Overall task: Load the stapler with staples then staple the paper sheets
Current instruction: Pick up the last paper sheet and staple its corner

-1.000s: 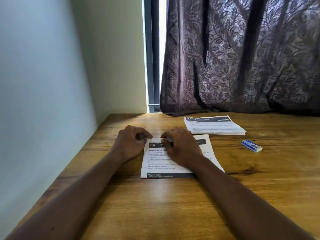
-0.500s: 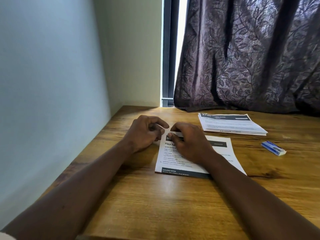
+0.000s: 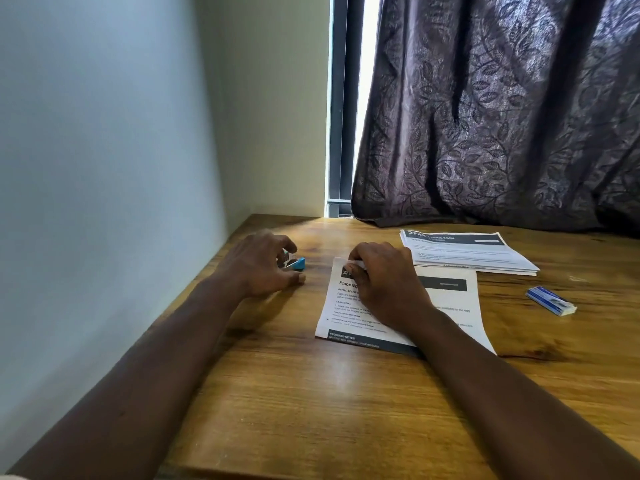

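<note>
Item 1, stapler (image 3: 297,263): small and blue, resting on the surface (image 3: 311,410) just left of the paper sheets (image 3: 446,308) and apart from them. Only its blue end and a glint of metal show past the fingers, so whether it is loaded cannot be told. Item 2, left hand (image 3: 259,271): grip curled over the stapler and closed round its body, probably to keep the tool steady and low on the wood beside the work. Item 3, paper sheets: a printed set lying flat in front of the person, top left corner raised. Item 4, right hand (image 3: 384,289): palm resting on the sheets, grip pinched together on that raised corner, seemingly to keep the pages aligned where a staple belongs. Item 5, staple box (image 3: 550,301): blue and white, lying well to the right of the sheets, out of reach of either grip as held. Item 6, second stack (image 3: 467,252): more printed pages, just behind the sheets, set aside toward the curtain (image 3: 502,116). Item 7, wall (image 3: 104,168): pale, bounding the surface on the left.
</note>
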Demonstrator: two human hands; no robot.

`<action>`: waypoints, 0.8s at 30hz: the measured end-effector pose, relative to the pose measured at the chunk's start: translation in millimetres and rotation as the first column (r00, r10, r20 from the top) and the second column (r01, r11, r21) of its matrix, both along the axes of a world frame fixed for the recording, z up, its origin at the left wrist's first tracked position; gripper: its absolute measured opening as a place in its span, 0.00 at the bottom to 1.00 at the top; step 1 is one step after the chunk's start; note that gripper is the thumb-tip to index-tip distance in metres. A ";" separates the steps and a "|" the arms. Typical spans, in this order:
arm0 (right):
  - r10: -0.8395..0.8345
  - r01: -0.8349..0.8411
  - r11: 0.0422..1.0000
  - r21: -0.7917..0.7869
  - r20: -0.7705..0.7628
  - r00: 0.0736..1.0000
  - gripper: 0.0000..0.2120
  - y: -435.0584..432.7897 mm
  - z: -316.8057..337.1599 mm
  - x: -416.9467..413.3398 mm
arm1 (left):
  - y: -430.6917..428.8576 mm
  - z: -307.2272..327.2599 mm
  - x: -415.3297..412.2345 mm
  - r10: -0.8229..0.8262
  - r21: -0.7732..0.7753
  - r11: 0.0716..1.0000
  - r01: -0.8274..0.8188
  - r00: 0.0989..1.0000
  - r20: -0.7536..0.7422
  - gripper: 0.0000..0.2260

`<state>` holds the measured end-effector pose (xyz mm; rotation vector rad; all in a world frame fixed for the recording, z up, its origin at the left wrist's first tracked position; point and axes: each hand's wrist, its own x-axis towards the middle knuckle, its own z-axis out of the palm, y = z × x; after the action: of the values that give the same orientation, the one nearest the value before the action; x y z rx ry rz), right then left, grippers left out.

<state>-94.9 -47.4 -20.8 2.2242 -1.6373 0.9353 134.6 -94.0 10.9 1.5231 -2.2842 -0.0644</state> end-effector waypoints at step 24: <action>-0.050 0.049 0.988 -0.147 -0.006 0.999 0.05 2.1 2.1 1.5 | 3.7 -5.3 -3.4 -0.189 0.229 0.879 0.418 0.746 -0.638 0.11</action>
<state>-93.4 -45.3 -18.7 2.0788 -1.5580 0.9966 131.2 -90.3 5.5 1.0226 -2.0137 -0.9738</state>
